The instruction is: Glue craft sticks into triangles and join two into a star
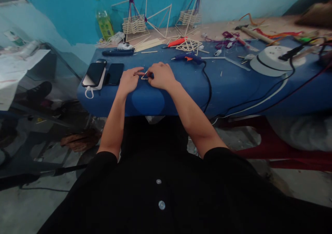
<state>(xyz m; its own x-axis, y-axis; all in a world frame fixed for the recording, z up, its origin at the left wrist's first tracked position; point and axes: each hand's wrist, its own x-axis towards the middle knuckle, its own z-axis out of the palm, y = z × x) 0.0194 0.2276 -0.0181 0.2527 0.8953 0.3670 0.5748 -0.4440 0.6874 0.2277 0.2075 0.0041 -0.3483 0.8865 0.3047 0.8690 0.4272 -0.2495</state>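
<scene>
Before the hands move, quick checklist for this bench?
1. Left hand at small stick frame: ok, index fingertip beside it.
2. Right hand gripping frame: cannot tell, fingers hide the contact.
3. Frame joints firm: cannot tell, too small.
4. Glue gun apart from hands: ok, lies beyond the right hand.
5. Black cord off right forearm: ok.
6. Room between left hand and nearer phone: not ok, close beside.

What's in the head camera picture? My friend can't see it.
A person's left hand and right hand are close together at some tiny sticks on a blue table. Two phones lie left of the hands, and a glue gun lies to their right. Stick models stand behind, near a blue wall.
</scene>
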